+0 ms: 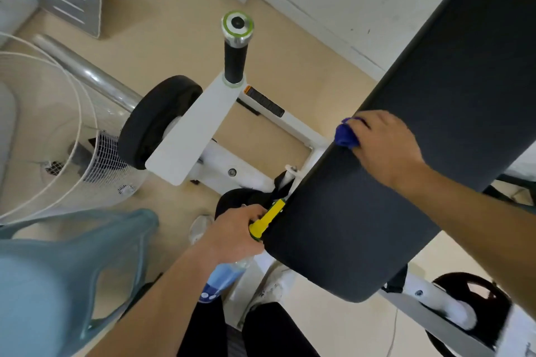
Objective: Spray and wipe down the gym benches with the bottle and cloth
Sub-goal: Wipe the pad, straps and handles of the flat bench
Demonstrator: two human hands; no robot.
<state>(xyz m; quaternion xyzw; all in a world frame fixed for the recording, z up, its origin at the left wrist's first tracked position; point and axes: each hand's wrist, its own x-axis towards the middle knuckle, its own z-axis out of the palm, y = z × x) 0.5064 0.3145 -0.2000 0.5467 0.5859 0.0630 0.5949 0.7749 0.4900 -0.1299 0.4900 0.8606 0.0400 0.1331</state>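
The right hand (385, 151) clutches a bunched blue cloth (345, 135) against the padded surface (333, 226), whose long axis runs on ahead and rightward. The left hand (235, 229) grips the yellow-headed bottle (268, 219) just beside the pad's near end.

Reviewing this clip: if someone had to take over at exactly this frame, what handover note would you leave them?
Left hand: grips the spray bottle at its yellow trigger head, right beside the near edge of the black bench pad.
Right hand: holds the blue cloth bunched against the pad's side edge, farther from the person.
Done: the pad shows no clear wet or wiped marks, so progress cannot be judged.
Left: probably wipe along the rest of this pad, spraying as needed, then move on to any other benches; none is plainly in view.
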